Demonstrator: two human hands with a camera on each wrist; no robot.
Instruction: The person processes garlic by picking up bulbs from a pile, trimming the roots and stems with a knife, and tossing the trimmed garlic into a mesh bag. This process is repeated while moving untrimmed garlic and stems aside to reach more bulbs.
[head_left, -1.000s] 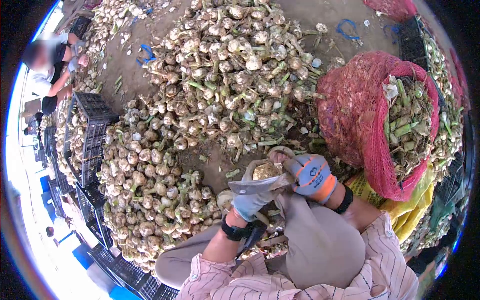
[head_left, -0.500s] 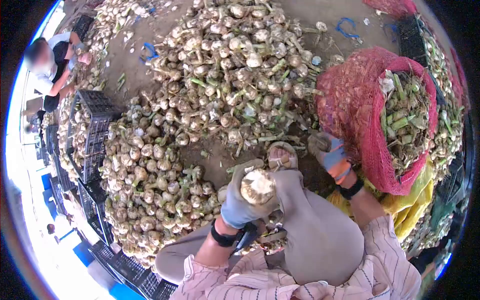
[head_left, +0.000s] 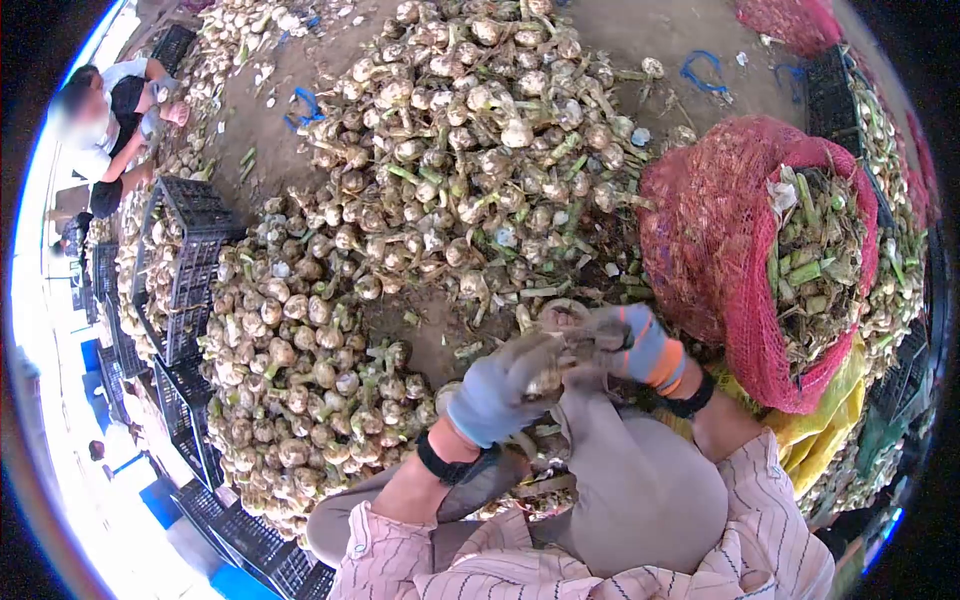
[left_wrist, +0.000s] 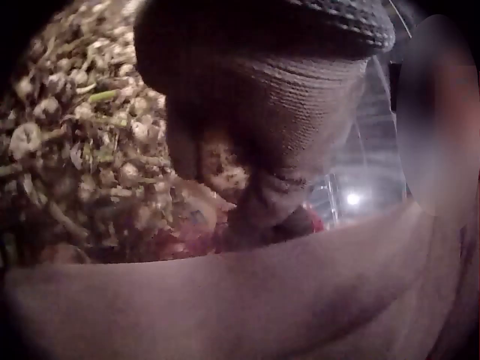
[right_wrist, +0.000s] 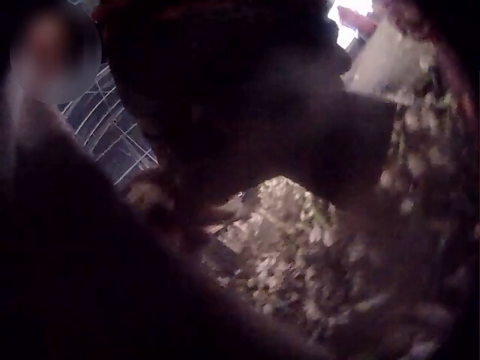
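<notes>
My left hand [head_left: 497,392], in a grey-blue work glove, grips a garlic bulb [left_wrist: 223,171] with its fingers curled round it. Close beside it in the head view is my right hand [head_left: 640,345], gloved in grey with an orange band. Its curled fingers hold a knife, whose blade is blurred and mostly hidden now. Both hands meet above my raised knee [head_left: 640,470]. Trimmed, fairly clean bulbs lie in a heap [head_left: 300,370] to the left of my hands. Ahead spreads a larger pile of garlic with stems [head_left: 470,150].
A red mesh sack [head_left: 695,225] full of cut stems stands at the right, with a yellow sack [head_left: 815,415] below it. Black plastic crates [head_left: 195,275] line the left side. Another person [head_left: 115,135] sits at the far left. Blue twine [head_left: 705,72] lies on the floor.
The knife was across the bulb a second ago. Half a second ago my right hand was away toward the red sack, and the bulb's cut face showed; now the right hand is back at the left.
</notes>
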